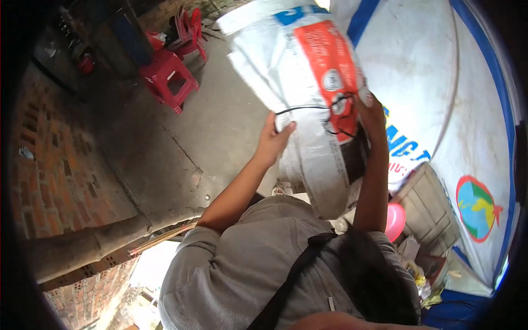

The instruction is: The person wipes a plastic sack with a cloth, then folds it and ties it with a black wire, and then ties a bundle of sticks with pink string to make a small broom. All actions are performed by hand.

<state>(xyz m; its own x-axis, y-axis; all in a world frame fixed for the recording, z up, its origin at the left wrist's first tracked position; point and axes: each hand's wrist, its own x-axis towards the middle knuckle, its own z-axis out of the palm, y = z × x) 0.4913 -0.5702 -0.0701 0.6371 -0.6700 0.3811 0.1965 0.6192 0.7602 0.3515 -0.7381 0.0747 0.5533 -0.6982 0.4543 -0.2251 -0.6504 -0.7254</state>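
A folded bundle of white sacks with red and blue print is held up in front of my chest, its top tilted to the left. A thin black cord runs around its middle and is knotted over the red print. My left hand grips the left edge just below the cord, with the thumb on the front. On the right edge, my right hand holds the bundle near the knot; some of its fingers are hidden.
Red plastic stools stand at the upper left. A brick wall and a bamboo pole run along the left. A white and blue tarp hangs at the right, above a pink basin and wooden panel.
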